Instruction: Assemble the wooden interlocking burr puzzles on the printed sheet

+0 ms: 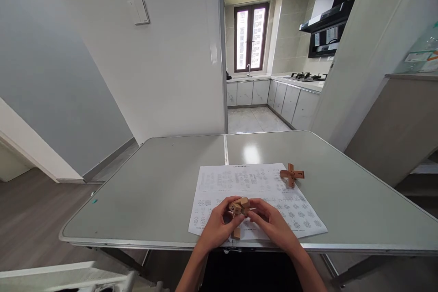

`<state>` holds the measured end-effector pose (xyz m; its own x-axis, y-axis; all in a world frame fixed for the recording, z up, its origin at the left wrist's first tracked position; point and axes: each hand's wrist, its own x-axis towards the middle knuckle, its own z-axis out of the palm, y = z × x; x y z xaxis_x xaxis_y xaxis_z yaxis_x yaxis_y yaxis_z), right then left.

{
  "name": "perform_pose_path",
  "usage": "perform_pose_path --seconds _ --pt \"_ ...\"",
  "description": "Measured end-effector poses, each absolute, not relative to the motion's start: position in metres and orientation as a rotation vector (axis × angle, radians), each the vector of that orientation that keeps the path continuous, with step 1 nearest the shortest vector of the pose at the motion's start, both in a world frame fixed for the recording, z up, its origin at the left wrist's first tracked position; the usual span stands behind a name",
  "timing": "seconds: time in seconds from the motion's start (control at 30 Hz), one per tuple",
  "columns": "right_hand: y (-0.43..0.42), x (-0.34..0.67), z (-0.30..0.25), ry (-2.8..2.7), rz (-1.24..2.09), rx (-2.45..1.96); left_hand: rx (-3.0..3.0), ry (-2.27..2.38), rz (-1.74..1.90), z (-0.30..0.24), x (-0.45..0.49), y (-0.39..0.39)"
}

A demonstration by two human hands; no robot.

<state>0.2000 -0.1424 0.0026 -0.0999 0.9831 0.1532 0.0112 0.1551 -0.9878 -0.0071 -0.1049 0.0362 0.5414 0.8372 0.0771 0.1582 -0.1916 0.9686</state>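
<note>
Near the table's front edge, both my hands are closed around a cluster of small wooden puzzle pieces (pixel 239 205); one light block in it bears a letter that looks like a G. My left hand (pixel 219 226) grips the cluster from the left, thumb in front. From the right, my right hand (pixel 270 221) pinches its other side, and its fingers partly hide the pieces. Just below my left thumb, a small wooden block (pixel 237 233) shows, partly covered; I cannot tell whether it joins the cluster. Beneath lies a printed instruction sheet (pixel 212 182) with rows of small diagrams.
A darker wooden cross-shaped puzzle (pixel 291 175) rests at the sheet's right edge. The grey-green folding table (pixel 143 191) has a metal rim and a centre seam. A white wall stands behind it at left, and a kitchen with a gas stove (pixel 306 76) lies beyond the doorway.
</note>
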Motion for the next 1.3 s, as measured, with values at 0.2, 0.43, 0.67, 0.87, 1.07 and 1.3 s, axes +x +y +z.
perform_pose_path --seconds 0.2,0.43,0.67,0.87,1.07,1.3 --pt "-0.145 0.199 0.008 -1.432 1.162 -1.056 1.652 0.867 0.799 0.037 -0.006 -0.104" --pt "-0.146 0.197 0.012 -1.530 1.110 -1.098 1.639 0.893 0.811 0.033 -0.005 -0.102" --pt "-0.148 0.193 0.006 -1.588 1.016 -1.198 1.609 0.875 0.827 0.036 -0.004 -0.105" --pt "-0.147 0.195 0.006 -1.551 1.072 -1.127 1.578 0.898 0.805 0.036 -0.004 -0.104" --pt "-0.147 0.195 0.002 -1.533 1.056 -1.131 1.588 0.869 0.803 0.037 -0.004 -0.105" --pt "-0.148 0.195 0.003 -1.549 1.055 -1.123 1.600 0.868 0.786 0.038 -0.004 -0.104"
